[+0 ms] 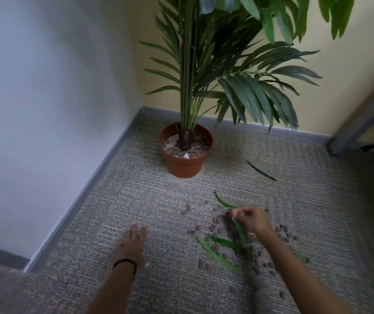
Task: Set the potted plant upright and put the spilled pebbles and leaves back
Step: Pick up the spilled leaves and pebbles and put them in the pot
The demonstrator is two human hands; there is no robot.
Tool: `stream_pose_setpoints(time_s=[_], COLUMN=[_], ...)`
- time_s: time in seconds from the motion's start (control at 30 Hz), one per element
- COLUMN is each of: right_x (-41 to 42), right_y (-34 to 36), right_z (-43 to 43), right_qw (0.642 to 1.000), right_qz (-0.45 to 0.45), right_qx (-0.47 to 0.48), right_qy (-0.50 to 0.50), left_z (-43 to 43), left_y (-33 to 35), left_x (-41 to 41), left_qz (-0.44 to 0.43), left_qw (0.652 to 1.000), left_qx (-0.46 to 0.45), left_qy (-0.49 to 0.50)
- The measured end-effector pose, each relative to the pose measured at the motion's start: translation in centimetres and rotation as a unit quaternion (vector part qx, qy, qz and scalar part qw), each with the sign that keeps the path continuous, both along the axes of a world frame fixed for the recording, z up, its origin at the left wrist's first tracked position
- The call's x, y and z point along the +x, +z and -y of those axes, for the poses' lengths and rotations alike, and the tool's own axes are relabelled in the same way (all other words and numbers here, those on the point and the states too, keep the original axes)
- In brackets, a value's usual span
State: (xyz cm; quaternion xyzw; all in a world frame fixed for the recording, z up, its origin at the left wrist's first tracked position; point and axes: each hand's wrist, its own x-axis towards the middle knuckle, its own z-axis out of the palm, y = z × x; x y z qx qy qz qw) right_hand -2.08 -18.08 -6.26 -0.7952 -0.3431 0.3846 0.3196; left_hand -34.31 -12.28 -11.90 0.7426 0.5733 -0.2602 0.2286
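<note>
Lower left of centre, our left hand point(134, 243) lies flat on the carpet point(136, 189), fingers straight and together. Centre frame, the potted plant point(185, 164) stands upright (tucked toward the corner). Lower right, our right hand point(249, 219) pinches a leaf point(241, 233) among the spilled pebbles point(212, 227).

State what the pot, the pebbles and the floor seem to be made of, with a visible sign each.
Pot: probably plastic; smooth matt terracotta-brown, thin even rim.
Pebbles: likely fired clay; brown, rounded, dull.
Floor: carpet; grey, ribbed looped texture.
</note>
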Motion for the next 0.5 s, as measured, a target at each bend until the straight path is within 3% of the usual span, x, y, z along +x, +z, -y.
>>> stream_pose_setpoints(time_s=[0.23, 0.4, 0.5], right_x=[-3.4, -5.5, -5.2], right_y=[7.5, 12.1, 12.6], right_z=[-10.7, -16.1, -16.2], right_qw=[0.968, 0.893, 0.894], right_qz=[-0.229, -0.404, -0.399], right_qx=[0.088, 0.17, 0.182], right_qy=[-0.056, -0.103, -0.092], left_z=[-0.5, -0.3, -0.7], left_y=[0.6, 0.3, 0.3], left_x=[0.7, 0.8, 1.0], left_qz=[-0.001, 0.012, 0.003], left_qw=[1.0, 1.0, 1.0], left_qx=[-0.027, -0.009, -0.02], left_qy=[0.01, 0.018, 0.019])
